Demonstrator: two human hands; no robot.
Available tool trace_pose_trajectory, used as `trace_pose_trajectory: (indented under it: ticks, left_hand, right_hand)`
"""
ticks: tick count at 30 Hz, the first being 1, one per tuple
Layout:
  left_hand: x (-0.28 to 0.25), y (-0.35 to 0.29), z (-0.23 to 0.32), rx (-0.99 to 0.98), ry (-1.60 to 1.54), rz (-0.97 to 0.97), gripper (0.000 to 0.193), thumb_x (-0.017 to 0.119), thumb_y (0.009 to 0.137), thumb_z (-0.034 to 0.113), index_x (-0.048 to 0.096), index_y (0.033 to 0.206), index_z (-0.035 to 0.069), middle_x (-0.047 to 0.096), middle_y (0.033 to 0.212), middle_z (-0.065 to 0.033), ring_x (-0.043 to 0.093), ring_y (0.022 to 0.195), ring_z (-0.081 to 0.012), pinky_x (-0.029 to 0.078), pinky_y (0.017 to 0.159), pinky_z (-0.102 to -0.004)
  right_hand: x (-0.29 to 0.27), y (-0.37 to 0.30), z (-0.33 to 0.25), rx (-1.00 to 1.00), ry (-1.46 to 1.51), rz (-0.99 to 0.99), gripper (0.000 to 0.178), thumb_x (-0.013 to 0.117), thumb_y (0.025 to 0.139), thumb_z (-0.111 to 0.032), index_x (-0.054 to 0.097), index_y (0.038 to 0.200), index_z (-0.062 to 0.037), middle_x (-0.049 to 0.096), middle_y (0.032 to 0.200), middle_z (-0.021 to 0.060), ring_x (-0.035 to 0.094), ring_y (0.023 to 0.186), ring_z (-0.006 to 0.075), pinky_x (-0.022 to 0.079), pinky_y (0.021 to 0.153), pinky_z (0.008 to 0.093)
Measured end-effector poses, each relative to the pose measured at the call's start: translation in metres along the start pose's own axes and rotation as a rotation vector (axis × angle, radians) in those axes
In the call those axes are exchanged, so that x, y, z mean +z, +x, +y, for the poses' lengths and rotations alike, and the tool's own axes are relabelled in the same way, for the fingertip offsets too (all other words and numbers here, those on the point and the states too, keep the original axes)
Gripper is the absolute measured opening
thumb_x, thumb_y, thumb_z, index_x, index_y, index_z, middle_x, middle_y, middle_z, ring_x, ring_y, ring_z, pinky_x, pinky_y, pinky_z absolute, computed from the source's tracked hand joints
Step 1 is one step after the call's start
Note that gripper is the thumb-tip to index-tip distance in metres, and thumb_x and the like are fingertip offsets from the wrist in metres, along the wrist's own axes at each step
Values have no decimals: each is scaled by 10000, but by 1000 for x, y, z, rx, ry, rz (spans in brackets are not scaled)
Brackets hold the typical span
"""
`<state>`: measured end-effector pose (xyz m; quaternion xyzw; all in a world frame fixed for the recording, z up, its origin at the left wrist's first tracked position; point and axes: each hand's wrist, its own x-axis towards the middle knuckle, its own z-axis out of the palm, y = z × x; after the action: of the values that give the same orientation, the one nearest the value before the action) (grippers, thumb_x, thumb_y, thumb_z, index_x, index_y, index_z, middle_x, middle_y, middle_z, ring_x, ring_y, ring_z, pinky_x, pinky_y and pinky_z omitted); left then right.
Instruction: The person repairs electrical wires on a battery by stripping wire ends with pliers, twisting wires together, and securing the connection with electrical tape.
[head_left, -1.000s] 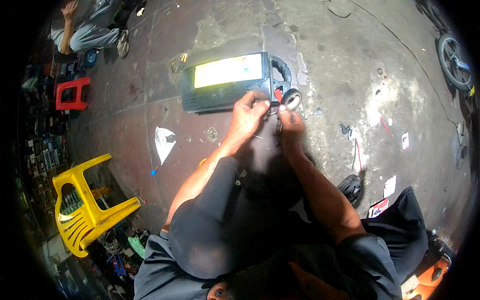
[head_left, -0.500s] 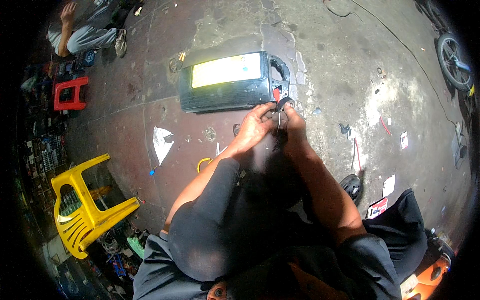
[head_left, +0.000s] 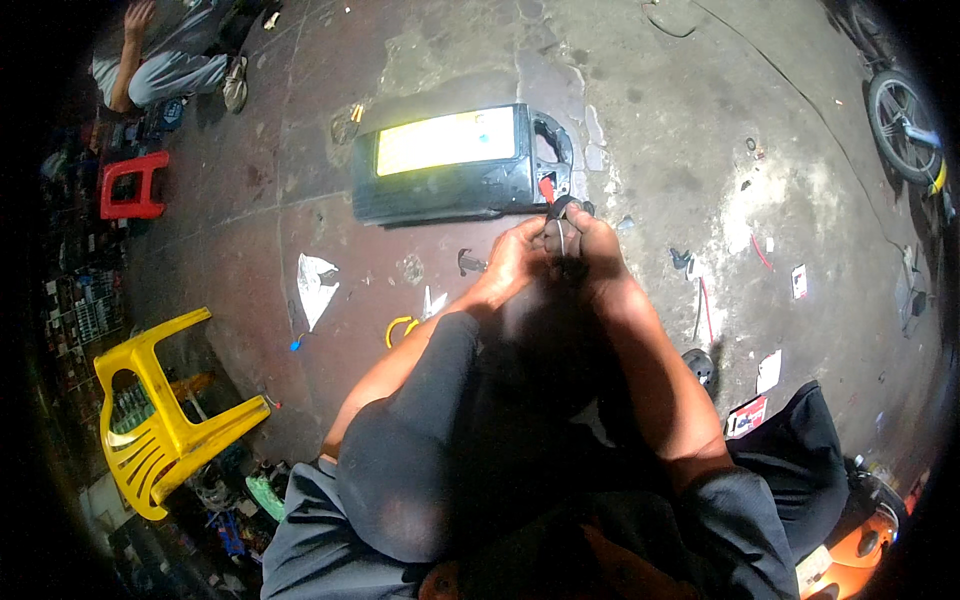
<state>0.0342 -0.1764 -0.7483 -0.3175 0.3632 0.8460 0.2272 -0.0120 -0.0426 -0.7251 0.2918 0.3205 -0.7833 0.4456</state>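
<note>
A black battery case (head_left: 450, 190) with a yellow-and-white label and an end handle lies on its side on the floor in front of me. A red connector (head_left: 547, 189) sticks out by its handle end. Just below that end my two hands come together. My right hand (head_left: 600, 255) is closed on what looks like black tape (head_left: 562, 206), thumb on top. My left hand (head_left: 518, 252) pinches close beside it, its fingertips partly hidden, so what they grip cannot be made out. A thin whitish wire (head_left: 561, 236) runs down between the hands.
Yellow-handled pliers (head_left: 400, 328), a white scrap (head_left: 316, 290) and red wire pieces (head_left: 762, 252) lie around. A yellow plastic chair (head_left: 165, 420) and red stool (head_left: 134, 187) stand left, near cluttered shelves. Another person's leg (head_left: 180, 80) shows upper left; a bicycle wheel (head_left: 903, 125), upper right.
My right hand has turned and shifted slightly, and the black tape now shows as a narrow band instead of a ring. The whole view has shifted a little; the case stays put.
</note>
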Motion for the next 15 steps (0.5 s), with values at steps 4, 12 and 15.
trace_pose_trajectory:
  ticks: [4,12,15]
  left_hand:
    - [10,-1,4,23,296,-20,316,614,866,33,607,1181,27,633,1116,-97,632,934,-230,515,829,-384]
    - [-15,-12,-4,567,1255,78,369,656,793,65,592,1156,82,549,1084,-209,566,1017,-425,480,863,-455]
    - [-5,-22,2,569,1408,124,383,663,778,63,583,1152,75,545,1084,-210,561,1021,-444,478,846,-484]
  right_hand:
    - [-31,14,2,-61,16,-87,481,401,993,-395,621,1012,32,672,817,114,619,664,227,481,590,315]
    - [-33,21,18,-606,-568,262,293,602,943,-248,642,1000,37,660,837,73,604,718,160,496,660,296]
    - [-13,8,18,-664,-663,207,285,620,925,-243,658,989,32,668,858,113,616,761,203,499,695,328]
